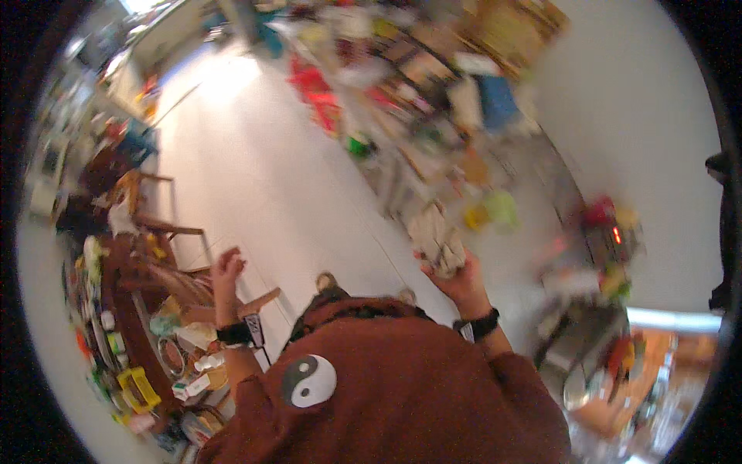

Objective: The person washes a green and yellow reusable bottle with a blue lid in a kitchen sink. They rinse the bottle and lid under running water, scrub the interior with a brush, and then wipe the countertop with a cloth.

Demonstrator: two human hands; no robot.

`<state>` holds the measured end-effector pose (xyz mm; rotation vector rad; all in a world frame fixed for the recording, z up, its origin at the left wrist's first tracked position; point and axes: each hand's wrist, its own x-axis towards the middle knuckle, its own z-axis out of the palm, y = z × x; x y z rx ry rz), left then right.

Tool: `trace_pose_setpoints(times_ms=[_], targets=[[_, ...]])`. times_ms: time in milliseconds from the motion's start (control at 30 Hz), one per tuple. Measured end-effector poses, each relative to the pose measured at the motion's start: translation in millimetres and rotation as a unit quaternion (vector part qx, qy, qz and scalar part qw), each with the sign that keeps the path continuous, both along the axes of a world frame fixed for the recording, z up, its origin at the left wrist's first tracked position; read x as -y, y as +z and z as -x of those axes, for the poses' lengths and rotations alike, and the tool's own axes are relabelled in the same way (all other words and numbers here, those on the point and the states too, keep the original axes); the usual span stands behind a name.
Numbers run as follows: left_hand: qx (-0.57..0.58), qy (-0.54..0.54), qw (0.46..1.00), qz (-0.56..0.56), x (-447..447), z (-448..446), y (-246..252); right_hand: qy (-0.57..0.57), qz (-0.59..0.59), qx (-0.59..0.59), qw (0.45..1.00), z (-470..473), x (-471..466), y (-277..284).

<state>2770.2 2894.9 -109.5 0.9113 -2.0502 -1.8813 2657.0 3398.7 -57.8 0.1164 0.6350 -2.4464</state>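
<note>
My right hand [464, 281] grips a crumpled beige cloth [437, 240], held out in front of me to the right. The cloth hangs over the fingers, and its folds show dark lines. On the other side, my left hand [228, 269] is raised beside a wooden chair, fingers loosely bent and slightly apart. Nothing is visible in it, though blur softens the fingertips. Both wrists wear black bands. Below me are the toes of my shoes [326, 281] on the pale tiled floor [261, 174].
Wooden chairs [188, 231] line the left, near a table crowded with a yellow basket [138, 390] and small boxes. Along the right runs a blurred counter with a green container [503, 210], a blue item [497, 103] and an appliance with a red lit display [616, 235].
</note>
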Motion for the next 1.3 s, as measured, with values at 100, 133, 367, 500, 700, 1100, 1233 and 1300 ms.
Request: trace_pose_setpoints(times_ms=[100,133,367,500,700,1100,1233,1300], targets=[[-0.003,-0.003,0.988,0.154,59,-41,-11,0.056,-0.001,0.084,0.995,39,93,3],[0.022,0.020,0.985,0.168,77,-53,-11,0.076,-0.032,0.071,0.994,53,127,3],[0.013,0.081,0.993,0.088,181,-40,34,0.192,-0.187,-0.073,0.961,137,325,23],[-0.049,0.050,0.988,0.137,238,30,37,0.233,-0.159,-0.015,0.959,212,398,2],[0.153,0.001,0.947,0.283,349,131,-23,0.197,-0.154,0.013,0.968,367,467,-85],[0.034,0.497,0.833,-0.242,483,141,-183,0.319,-0.196,-0.070,0.925,662,854,-82],[-0.131,0.576,0.694,-0.413,492,173,-248,0.394,-0.249,-0.201,0.862,729,996,-80],[0.006,0.505,0.851,-0.148,523,207,-269,0.391,-0.280,-0.166,0.861,757,1040,-83]])
